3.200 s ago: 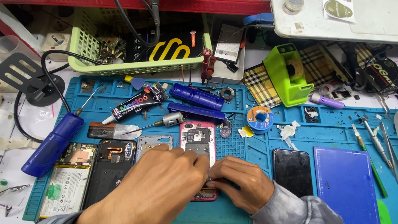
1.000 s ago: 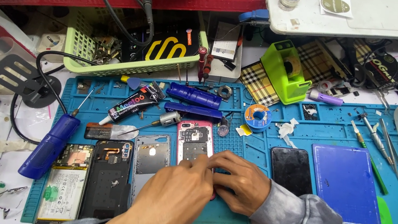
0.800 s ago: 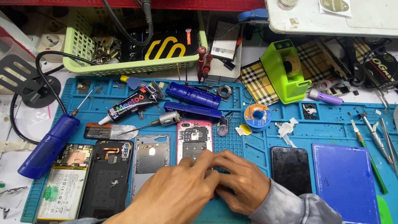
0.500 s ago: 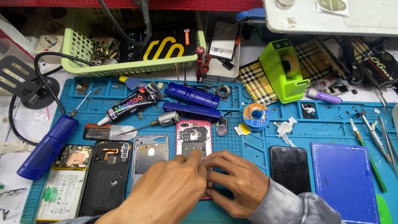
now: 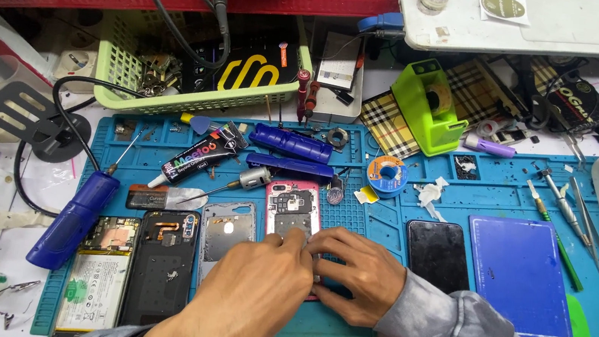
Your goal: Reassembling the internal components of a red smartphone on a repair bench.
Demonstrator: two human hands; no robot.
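On the blue mat (image 5: 376, 224) I see my left hand (image 5: 245, 299) and right hand (image 5: 355, 274) together, fingertips pressing on the pink phone (image 5: 293, 207); it lies between a grey cover (image 5: 229, 228) and a black phone (image 5: 438, 246).

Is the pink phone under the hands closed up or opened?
Opened: the pink phone lies back-off, its internal boards and camera exposed above both hands.

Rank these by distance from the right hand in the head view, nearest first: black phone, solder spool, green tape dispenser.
From the right hand:
1. Black phone, face down on the mat just to the hand's right.
2. Solder spool, blue, farther up the mat above the hand.
3. Green tape dispenser, beyond the mat's back edge, up and to the right.
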